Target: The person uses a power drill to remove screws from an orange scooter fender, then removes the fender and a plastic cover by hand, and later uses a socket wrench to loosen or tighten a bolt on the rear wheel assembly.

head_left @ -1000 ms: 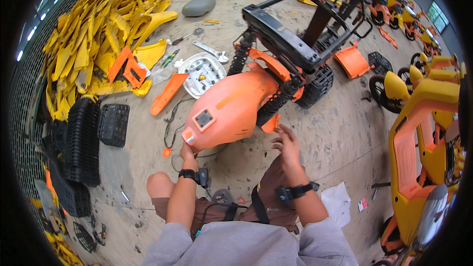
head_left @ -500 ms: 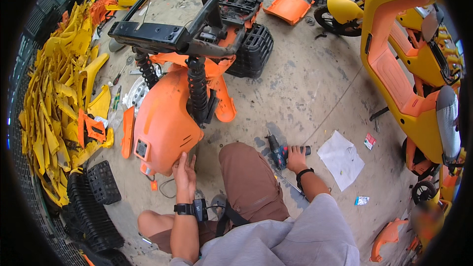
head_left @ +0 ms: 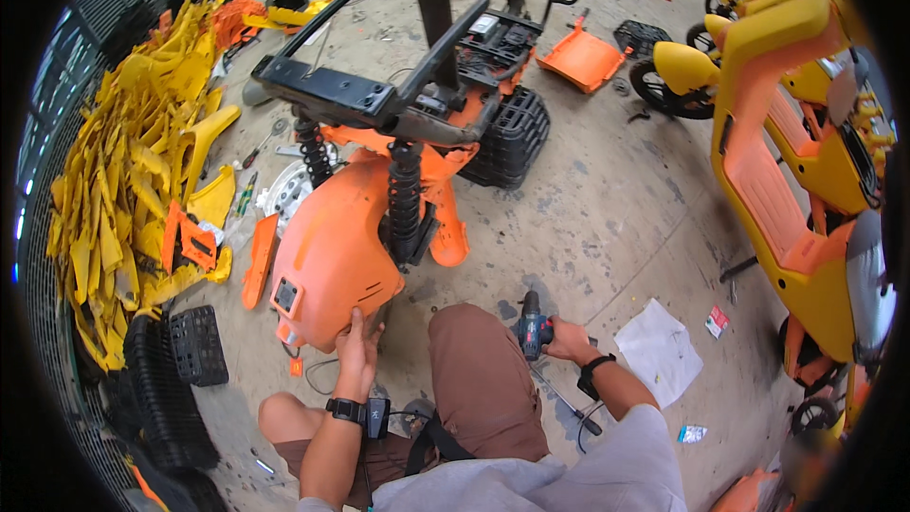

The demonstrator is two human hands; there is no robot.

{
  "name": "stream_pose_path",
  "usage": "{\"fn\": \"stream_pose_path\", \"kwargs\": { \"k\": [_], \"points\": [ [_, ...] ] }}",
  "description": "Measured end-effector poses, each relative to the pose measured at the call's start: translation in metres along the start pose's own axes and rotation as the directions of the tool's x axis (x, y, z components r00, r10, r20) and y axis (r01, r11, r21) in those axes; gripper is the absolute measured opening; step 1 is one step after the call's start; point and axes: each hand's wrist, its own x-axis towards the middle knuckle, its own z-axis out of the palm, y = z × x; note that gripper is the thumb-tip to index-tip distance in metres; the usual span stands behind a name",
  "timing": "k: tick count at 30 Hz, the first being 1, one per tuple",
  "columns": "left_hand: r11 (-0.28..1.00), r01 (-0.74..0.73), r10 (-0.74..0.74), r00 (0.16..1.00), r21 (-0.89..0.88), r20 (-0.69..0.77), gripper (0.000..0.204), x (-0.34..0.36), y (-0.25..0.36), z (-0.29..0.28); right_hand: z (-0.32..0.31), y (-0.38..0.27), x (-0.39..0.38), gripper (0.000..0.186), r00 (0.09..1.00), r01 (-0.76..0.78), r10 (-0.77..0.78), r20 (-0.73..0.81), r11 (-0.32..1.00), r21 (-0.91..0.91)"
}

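Observation:
My left hand (head_left: 358, 346) grips the lower side of the faded orange body shell (head_left: 327, 237), some fingers partly hidden against it. The shell sits at the front of an upended-looking black scooter frame (head_left: 322, 95), beside a black coil shock absorber (head_left: 405, 194). My right hand (head_left: 569, 339) is closed on a dark cordless drill (head_left: 534, 327), just right of my bent knee. A long thin tool (head_left: 569, 403) with a dark handle lies below the drill. A white sheet (head_left: 657, 351) rests on the floor to the right.
Yellow panels (head_left: 133, 199) are piled left, above black plastic crates (head_left: 197, 346). A white tray (head_left: 286, 188) and orange strip (head_left: 259, 262) lie behind the shell. An orange panel (head_left: 580, 57) lies farther back. Yellow-orange scooters (head_left: 768, 190) stand along the right.
My view has swung rightward. My right hand went from empty near the shell down to the drill and now holds it more upright. My left hand stays on the shell.

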Motion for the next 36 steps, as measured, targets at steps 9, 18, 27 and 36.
{"fn": "stream_pose_path", "kwargs": {
  "k": [9, 18, 27, 36],
  "points": [
    [0.999, -0.031, 0.031, 0.998, -0.006, -0.063, 0.028, -0.002, -0.011, 0.008, -0.017, -0.108, 0.028, 0.037, 0.844, 0.465, -0.489, -0.220, 0.466, 0.753],
    [0.991, -0.070, 0.083, 0.990, 0.114, -0.114, 0.043, 0.001, -0.020, 0.012, 0.041, -0.142, 0.033, 0.038, 0.745, 0.412, -0.633, -0.210, 0.189, 0.891],
    [0.982, -0.091, 0.109, 0.988, 0.162, -0.106, 0.047, 0.007, -0.023, 0.014, 0.089, -0.146, 0.050, 0.024, 0.670, 0.612, -0.591, -0.449, 0.098, 0.785],
    [0.966, -0.114, 0.144, 0.983, 0.233, -0.115, 0.052, 0.008, -0.030, 0.013, 0.100, -0.155, 0.058, 0.019, 0.613, 0.696, -0.563, -0.554, 0.053, 0.716]
  ]
}}
